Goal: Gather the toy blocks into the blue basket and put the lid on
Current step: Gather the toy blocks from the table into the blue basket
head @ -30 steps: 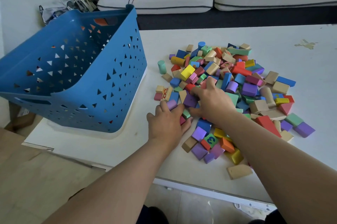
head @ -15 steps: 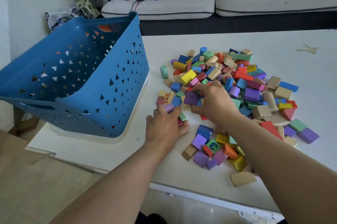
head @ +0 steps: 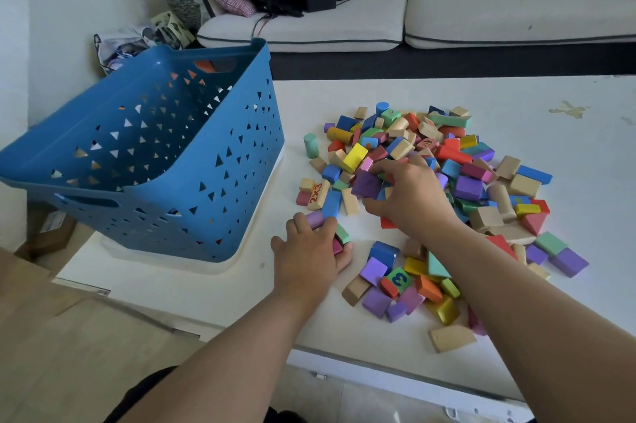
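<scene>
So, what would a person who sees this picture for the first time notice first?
The bright heap of toy blocks spread across the white table stands out first. To its left stands the big blue basket with triangle holes. In front, the left hand and right hand both grip blocks at the heap's near edge.

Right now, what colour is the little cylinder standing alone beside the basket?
Light green; the cylinder shows clearly in the head view.

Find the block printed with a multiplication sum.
The tan block reading 2x3 in red, at the left edge of the pile, just beyond the left hand; the green block nearer the camera shows only a 3.
</scene>
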Demonstrator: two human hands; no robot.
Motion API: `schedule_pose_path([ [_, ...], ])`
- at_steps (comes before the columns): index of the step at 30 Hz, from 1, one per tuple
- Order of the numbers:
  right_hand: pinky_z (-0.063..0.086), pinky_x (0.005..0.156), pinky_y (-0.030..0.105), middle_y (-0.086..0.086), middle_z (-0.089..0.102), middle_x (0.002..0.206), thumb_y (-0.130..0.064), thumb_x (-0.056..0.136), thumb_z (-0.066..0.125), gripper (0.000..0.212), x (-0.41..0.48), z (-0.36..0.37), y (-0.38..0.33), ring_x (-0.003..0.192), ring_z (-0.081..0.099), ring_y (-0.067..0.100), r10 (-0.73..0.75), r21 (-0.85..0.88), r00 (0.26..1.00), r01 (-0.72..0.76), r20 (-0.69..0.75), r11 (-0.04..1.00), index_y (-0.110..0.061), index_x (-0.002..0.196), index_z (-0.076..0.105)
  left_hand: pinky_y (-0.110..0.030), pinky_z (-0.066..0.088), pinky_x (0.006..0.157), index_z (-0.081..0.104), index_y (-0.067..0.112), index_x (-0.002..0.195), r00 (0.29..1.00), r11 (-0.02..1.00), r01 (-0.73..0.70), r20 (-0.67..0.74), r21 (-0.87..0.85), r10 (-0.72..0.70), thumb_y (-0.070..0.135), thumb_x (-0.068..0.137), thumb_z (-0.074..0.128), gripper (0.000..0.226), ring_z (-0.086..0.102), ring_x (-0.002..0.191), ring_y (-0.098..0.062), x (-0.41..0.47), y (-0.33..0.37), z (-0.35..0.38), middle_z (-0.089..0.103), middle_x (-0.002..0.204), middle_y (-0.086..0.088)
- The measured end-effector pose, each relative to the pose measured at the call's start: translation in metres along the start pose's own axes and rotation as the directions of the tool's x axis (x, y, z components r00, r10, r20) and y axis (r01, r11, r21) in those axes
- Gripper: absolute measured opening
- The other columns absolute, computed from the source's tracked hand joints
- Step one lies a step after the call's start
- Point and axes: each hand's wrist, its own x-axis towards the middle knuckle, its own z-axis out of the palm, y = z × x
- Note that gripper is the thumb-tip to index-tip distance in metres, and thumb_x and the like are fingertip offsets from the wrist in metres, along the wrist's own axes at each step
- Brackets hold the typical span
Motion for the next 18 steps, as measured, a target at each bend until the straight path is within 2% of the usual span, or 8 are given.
schedule_pose_path([
  [4, 0.030, 0.059, 0.012, 0.002, 0.051, 0.109, -0.029, 0.073, 0.084, 0.050, -0.002, -0.007, -0.004, 0.084, 0.044, 0.012, -0.012, -0.006, 1.000, 0.012, -0.012, 1.000, -0.027, 0.119, 0.063, -0.032, 0.036, 0.068, 0.045, 0.027, 0.123, 0.999, 0.999, -0.031, 0.031, 0.008, 0.031, 0.064, 0.094, 0.037, 0.048, 0.046, 0.094, -0.023, 0.007, -0.002, -0.003, 0.047, 0.110, -0.008],
  [9, 0.040, 0.070, 0.023, 0.002, 0.047, 0.111, -0.030, 0.074, 0.084, 0.052, -0.003, -0.018, -0.013, 0.086, 0.050, 0.015, 0.003, -0.008, 1.000, -0.003, -0.010, 1.000, -0.028, 0.122, 0.062, -0.035, 0.041, 0.073, 0.047, 0.027, 0.124, 0.999, 0.998, -0.045, -0.025, -0.051, 0.044, 0.061, 0.094, 0.037, 0.047, 0.049, 0.095, -0.024, 0.004, 0.002, -0.018, 0.049, 0.111, -0.008],
  [13, 0.043, 0.070, 0.024, -0.001, 0.044, 0.110, -0.033, 0.074, 0.085, 0.052, -0.001, -0.034, -0.027, 0.084, 0.048, 0.014, -0.038, -0.049, 0.997, 0.035, -0.064, 0.998, -0.029, 0.121, 0.064, -0.036, 0.043, 0.075, 0.046, 0.030, 0.126, 0.999, 0.973, -0.010, -0.049, -0.229, -0.001, 0.063, 0.091, 0.032, 0.051, 0.050, 0.104, -0.023, 0.001, 0.007, -0.046, 0.046, 0.125, -0.006],
  [15, 0.039, 0.069, 0.022, -0.001, 0.049, 0.110, -0.037, 0.072, 0.085, 0.054, 0.002, -0.046, -0.040, 0.084, 0.046, 0.013, -0.058, -0.060, 0.993, 0.052, -0.105, 0.997, -0.029, 0.122, 0.064, -0.036, 0.044, 0.075, 0.048, 0.030, 0.120, 0.995, 0.938, -0.018, -0.095, -0.345, -0.016, 0.060, 0.093, 0.042, 0.041, 0.050, 0.108, -0.022, -0.002, 0.003, -0.068, 0.044, 0.130, 0.000],
  [18, 0.038, 0.070, 0.024, 0.004, 0.055, 0.106, -0.037, 0.071, 0.084, 0.053, 0.005, -0.063, -0.064, 0.081, 0.051, 0.014, -0.081, -0.057, 0.983, 0.073, -0.164, 0.996, -0.030, 0.120, 0.065, -0.037, 0.042, 0.067, 0.052, 0.027, 0.112, 0.969, 0.896, -0.085, -0.247, -0.435, -0.028, 0.057, 0.092, 0.046, 0.037, 0.046, 0.089, -0.023, -0.004, -0.004, -0.109, 0.045, 0.119, 0.005],
])
